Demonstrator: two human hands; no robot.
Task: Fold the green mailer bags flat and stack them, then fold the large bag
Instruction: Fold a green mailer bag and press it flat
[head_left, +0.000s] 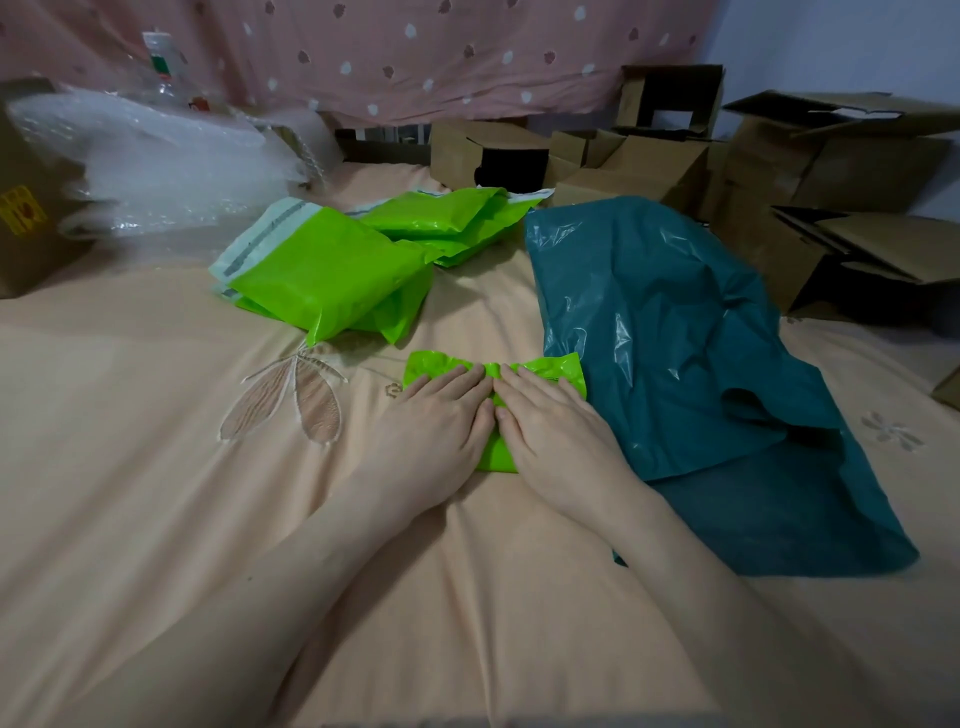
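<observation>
Left to right: box (31, 208) and bubble wrap (156, 166) at far left, not part of the job. Next, green pile (332, 265): several mailers lying loose and overlapping on the bed (130, 415), puffy, white adhesive flaps showing on the left edge; a second clump (447, 221) sits behind it, touching. None of these look flattened yet. Centre: left hand (441, 421) and right hand (550, 431) side by side, index fingers touching, fingers straight and spread flat, palms down on one folded mailer (550, 371). No pinch, just pressing. The mailer shows past the fingertips and in the gap between the hands; its far edge is crinkled and lifting a bit. Judgement: thin poly film, very light, soft, slick, and it springs back, so folds need a firm crease stroke outward from the middle to push air out, then a hold while it goes on the stack. Best grab: pinch at a folded edge or corner, not the slick face. Soft bedding underneath gives poor backing, so press harder. Right: teal bag (675, 338), large, crumpled, spread open, its edge just beside the right hand. Floppy; take it by two corners, shake flat, then fold. Cartons (831, 171) behind, well apart.
</observation>
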